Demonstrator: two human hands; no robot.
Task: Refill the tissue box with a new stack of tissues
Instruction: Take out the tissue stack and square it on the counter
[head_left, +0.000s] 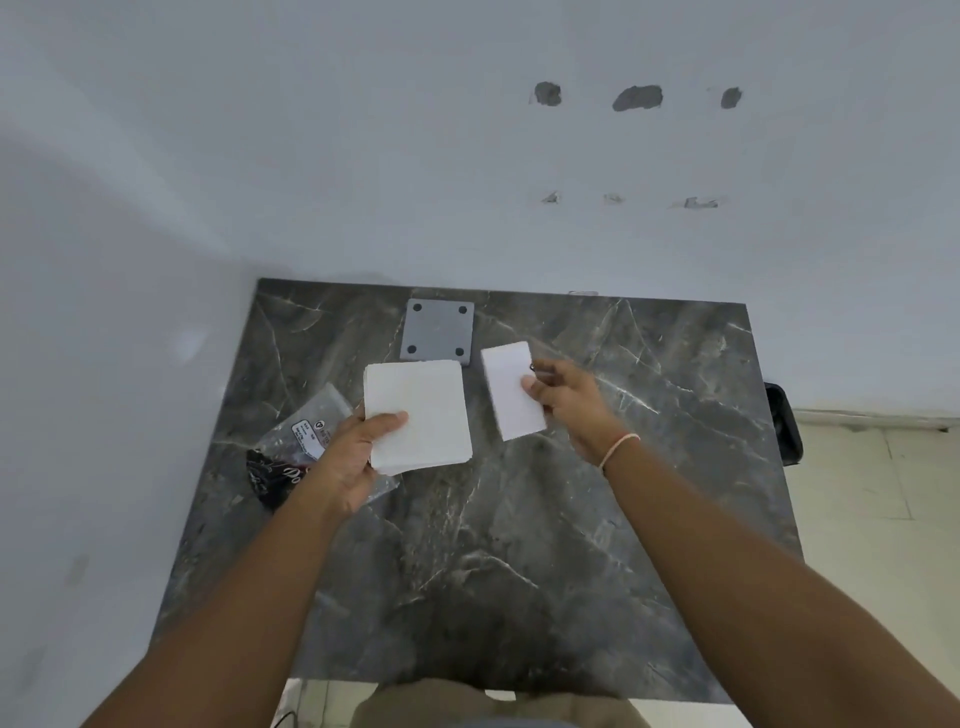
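Note:
My left hand (358, 447) grips a square white stack of tissues (418, 415) by its near left corner, thumb on top, held just above the dark marble table (519, 545). My right hand (566, 400) holds a smaller white folded stack of tissues (511, 389) by its right edge, tilted, to the right of the square stack. A grey square plate with four dark dots at its corners, seemingly the tissue box's base, (439, 330) lies flat on the table behind both stacks.
A crumpled clear plastic wrapper with a white label and dark printed end (296, 447) lies at the table's left edge, under my left hand. White walls stand behind and to the left. A black object (784, 423) sits on the floor past the right edge.

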